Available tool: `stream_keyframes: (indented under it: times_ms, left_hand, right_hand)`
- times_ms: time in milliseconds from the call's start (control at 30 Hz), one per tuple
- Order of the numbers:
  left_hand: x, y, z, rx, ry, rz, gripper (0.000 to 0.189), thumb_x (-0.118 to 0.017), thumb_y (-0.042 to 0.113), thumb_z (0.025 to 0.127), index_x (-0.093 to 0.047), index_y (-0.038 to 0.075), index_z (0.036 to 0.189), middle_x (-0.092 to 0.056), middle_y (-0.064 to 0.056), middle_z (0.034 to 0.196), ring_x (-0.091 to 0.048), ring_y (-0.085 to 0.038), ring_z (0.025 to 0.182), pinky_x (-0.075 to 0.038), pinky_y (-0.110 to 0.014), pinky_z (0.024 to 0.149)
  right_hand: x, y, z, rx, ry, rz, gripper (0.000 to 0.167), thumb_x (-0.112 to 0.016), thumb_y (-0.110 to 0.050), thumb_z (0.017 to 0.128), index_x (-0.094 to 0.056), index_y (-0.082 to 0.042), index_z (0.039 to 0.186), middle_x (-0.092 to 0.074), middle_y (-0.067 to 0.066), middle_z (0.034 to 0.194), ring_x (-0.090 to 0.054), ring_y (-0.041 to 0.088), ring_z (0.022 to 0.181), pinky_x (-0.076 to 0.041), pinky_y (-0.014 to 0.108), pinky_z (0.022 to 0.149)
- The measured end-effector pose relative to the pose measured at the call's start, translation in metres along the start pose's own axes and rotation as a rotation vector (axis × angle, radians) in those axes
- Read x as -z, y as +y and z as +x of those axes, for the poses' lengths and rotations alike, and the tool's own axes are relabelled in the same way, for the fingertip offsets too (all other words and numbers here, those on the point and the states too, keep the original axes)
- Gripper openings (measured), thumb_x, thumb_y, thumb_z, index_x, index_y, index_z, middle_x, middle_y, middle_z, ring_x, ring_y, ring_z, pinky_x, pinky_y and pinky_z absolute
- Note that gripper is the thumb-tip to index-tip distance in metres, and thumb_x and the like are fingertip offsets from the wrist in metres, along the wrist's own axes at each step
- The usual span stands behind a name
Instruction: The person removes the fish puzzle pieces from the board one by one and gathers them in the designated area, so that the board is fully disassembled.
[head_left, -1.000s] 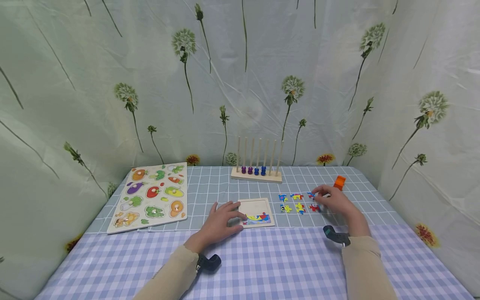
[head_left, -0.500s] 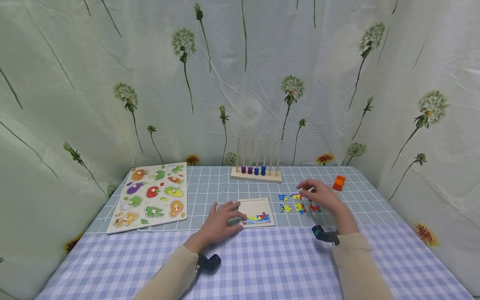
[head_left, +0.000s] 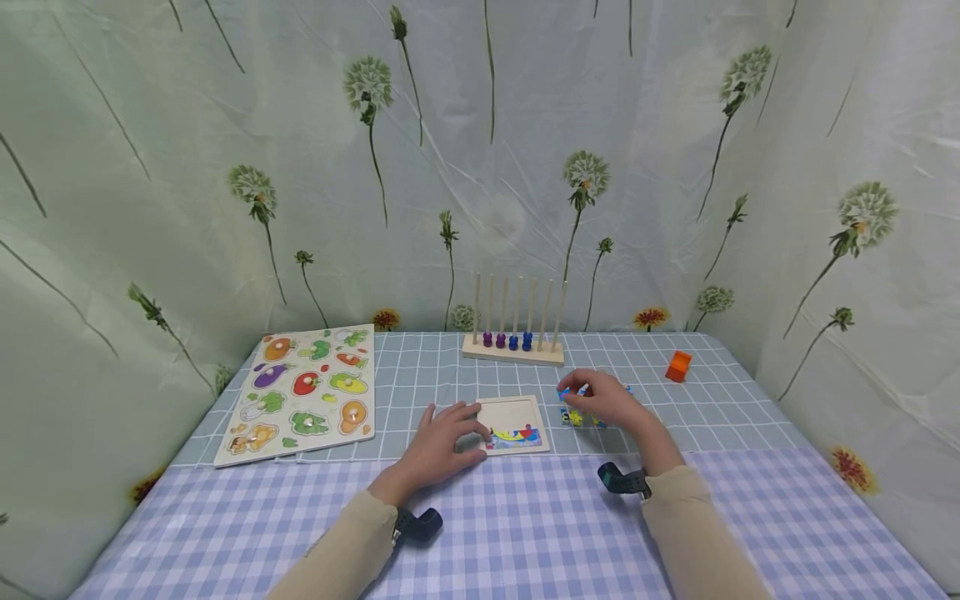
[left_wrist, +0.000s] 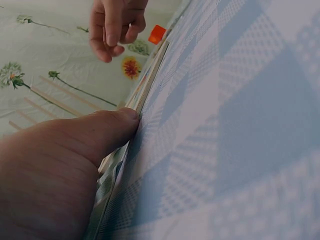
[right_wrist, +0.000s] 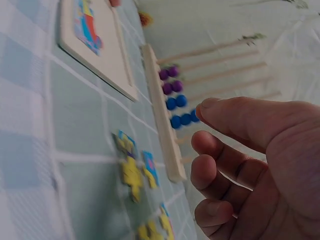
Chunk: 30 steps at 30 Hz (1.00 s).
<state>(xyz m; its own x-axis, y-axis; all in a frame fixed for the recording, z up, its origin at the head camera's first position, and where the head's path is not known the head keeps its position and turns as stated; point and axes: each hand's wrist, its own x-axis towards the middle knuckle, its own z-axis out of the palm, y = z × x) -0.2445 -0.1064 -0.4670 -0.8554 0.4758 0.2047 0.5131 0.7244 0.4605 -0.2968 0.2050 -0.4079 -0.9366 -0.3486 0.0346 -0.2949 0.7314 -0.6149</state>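
Room lies between puzzle tray (head_left: 506, 412) and obstructing pegged rack (head_left: 513, 354)

High head view downward; close wrist views, peg rack (right_wrist: 161, 115) probably common.

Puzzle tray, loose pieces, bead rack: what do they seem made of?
Puzzle tray: likely wood, matte, with a plain tan rim. Loose pieces: brightly printed, perhaps wood or card; edges too blurred to tell. Bead rack: likely bare wood, matte, pale tan; its beads look smooth, solid-coloured, painted wood or plastic.
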Motion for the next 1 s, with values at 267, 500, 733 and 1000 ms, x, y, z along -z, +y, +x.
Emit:
stream_keyframes:
  times_ms: [267,500,733,1000]
  left_hand:
    - [-0.001,-0.001,0.001,-0.004,0.006,0.003,0.014,-0.072,0.040,0.090,-0.070,0.034,0.103,-0.049,-0.004,0.154,-0.038,-0.037,0.147,-0.011,-0.075,0.117]
    - [0.000,0.000,0.002,0.013,0.003,0.005,0.014,-0.072,0.041,0.089,-0.069,0.033,0.101,-0.049,-0.004,0.154,-0.038,-0.036,0.147,-0.011,-0.075,0.117]
    - [0.001,0.001,0.002,0.034,0.000,0.004,0.018,-0.074,0.042,0.088,-0.065,0.031,0.100,-0.051,-0.005,0.152,-0.039,-0.036,0.146,-0.012,-0.075,0.117]
    - [0.001,0.001,0.001,0.032,0.020,0.001,0.024,-0.074,0.042,0.088,-0.063,0.027,0.101,-0.052,-0.005,0.151,-0.041,-0.034,0.145,-0.014,-0.073,0.118]
  right_hand:
    - [-0.016,-0.007,0.005,0.099,-0.043,-0.030,0.016,-0.067,-0.011,0.091,-0.070,-0.008,0.107,-0.065,0.004,0.092,-0.053,0.014,0.076,-0.046,0.024,0.068]
    - [-0.030,-0.019,0.009,0.063,-0.098,-0.021,0.018,-0.069,-0.011,0.091,-0.069,-0.011,0.110,-0.063,0.002,0.092,-0.054,0.014,0.078,-0.049,0.027,0.069]
    - [-0.048,-0.033,0.009,0.114,-0.135,-0.049,0.022,-0.072,-0.014,0.090,-0.069,-0.014,0.112,-0.061,0.000,0.093,-0.053,0.013,0.079,-0.049,0.027,0.073]
    - [-0.062,-0.049,0.005,0.177,-0.179,-0.068,0.024,-0.074,-0.014,0.089,-0.070,-0.013,0.112,-0.062,-0.002,0.093,-0.054,0.011,0.080,-0.049,0.025,0.072]
